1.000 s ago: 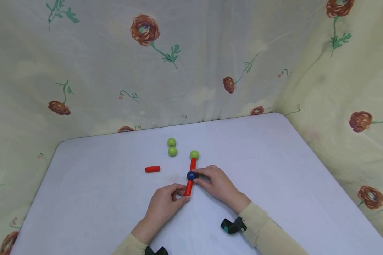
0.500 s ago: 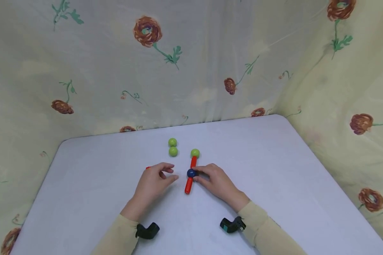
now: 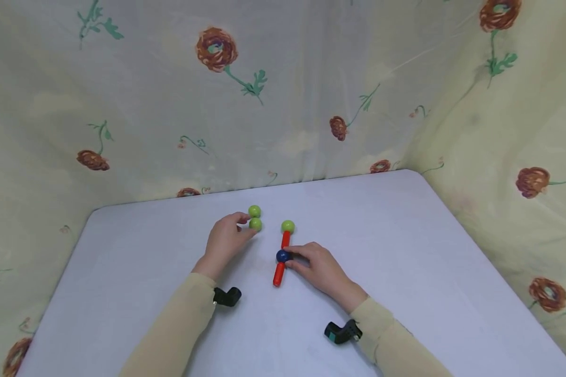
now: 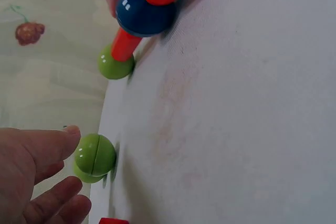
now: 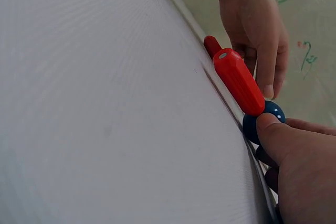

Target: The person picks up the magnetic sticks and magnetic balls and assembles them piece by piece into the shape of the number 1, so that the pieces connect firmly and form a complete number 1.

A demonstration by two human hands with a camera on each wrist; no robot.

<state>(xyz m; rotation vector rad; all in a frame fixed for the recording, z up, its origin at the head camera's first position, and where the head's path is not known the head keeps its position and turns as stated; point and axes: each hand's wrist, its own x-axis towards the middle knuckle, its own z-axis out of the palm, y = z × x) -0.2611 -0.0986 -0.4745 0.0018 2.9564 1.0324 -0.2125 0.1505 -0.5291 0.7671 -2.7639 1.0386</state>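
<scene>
My right hand (image 3: 323, 269) pinches a dark blue ball (image 3: 281, 256) between thumb and fingertips. Two red rods join to it in a line: the far red rod (image 3: 285, 240) ends in a green ball (image 3: 288, 226), while the near red rod (image 3: 279, 275) has a free end, with a small grey disc on its tip in the right wrist view. Around the nearer of two adjacent green balls (image 3: 256, 224), my left hand (image 3: 222, 241) holds thumb and fingers spread. The left wrist view shows that ball (image 4: 97, 153) between the parted fingertips. Beyond it lies the farther green ball (image 3: 254, 211).
A loose red rod (image 4: 113, 221) lies on the white table (image 3: 382, 225), hidden behind the left hand in the head view. Flowered cloth (image 3: 287, 104) hangs behind the table's far edge and along its right side. Each wrist carries a small black camera (image 3: 343, 332).
My left hand has let go of the near red rod, moved left over the loose rod, then forward to the two green balls. My right hand keeps its pinch on the blue ball.
</scene>
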